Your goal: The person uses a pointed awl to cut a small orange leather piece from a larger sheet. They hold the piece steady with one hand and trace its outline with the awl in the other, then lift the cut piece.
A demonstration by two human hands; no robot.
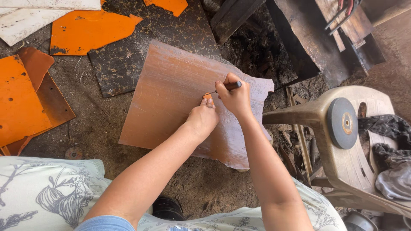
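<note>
A large brown metal sheet (171,94) with a torn right edge lies flat on the dirt floor. My right hand (234,97) grips a thin dark scribing tool (229,87), whose tip touches the sheet near its middle. Just below and left of it, my left hand (203,119) presses on the sheet with fingers curled, its fingertips beside the tool's tip. Both forearms reach in from the bottom of the view.
Orange sheet pieces (87,30) and a dark mottled panel (124,60) lie on the ground at left and behind. A beige plastic chair (342,167) stands at right with a grey grinding disc (342,123) and dark cloth (391,128) on it. Dark planks (308,42) lie at upper right.
</note>
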